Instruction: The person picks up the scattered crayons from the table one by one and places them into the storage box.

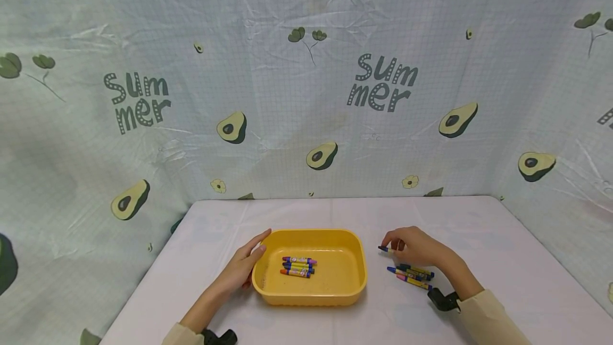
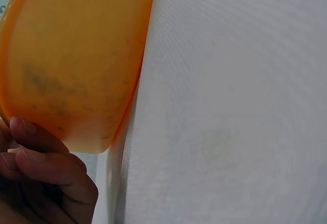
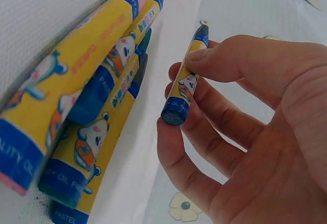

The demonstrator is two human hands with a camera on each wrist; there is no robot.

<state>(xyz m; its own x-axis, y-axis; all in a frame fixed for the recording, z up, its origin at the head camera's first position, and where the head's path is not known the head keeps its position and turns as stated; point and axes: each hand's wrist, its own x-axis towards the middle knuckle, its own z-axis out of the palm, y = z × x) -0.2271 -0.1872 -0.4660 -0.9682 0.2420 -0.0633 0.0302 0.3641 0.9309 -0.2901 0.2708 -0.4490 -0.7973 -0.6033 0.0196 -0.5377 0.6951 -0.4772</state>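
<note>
My left hand [image 1: 238, 269] grips the left side of a yellow plastic tray [image 1: 311, 300], thumb at the rim and the other fingers outside. Seen from the left wrist, curled fingers [image 2: 51, 168] lie against the tray's wall [image 2: 76, 40]. Several oil pastels [image 1: 298, 273] lie inside the tray. Right of it, my right hand [image 1: 421, 246] pinches a dark-tipped oil pastel [image 3: 185, 83] in a yellow and blue wrapper, between thumb and fingers. Just below that hand, a loose group of several oil pastels [image 1: 414, 281] lies on the table, pink, blue and dark green tips among them.
A pale cloth covers the table [image 1: 407, 318]. Behind and at both sides hangs a curtain [image 1: 268, 84] printed with avocados and lettering. Black wrist cameras sit on the left wrist [image 1: 220, 337] and the right wrist [image 1: 442, 300].
</note>
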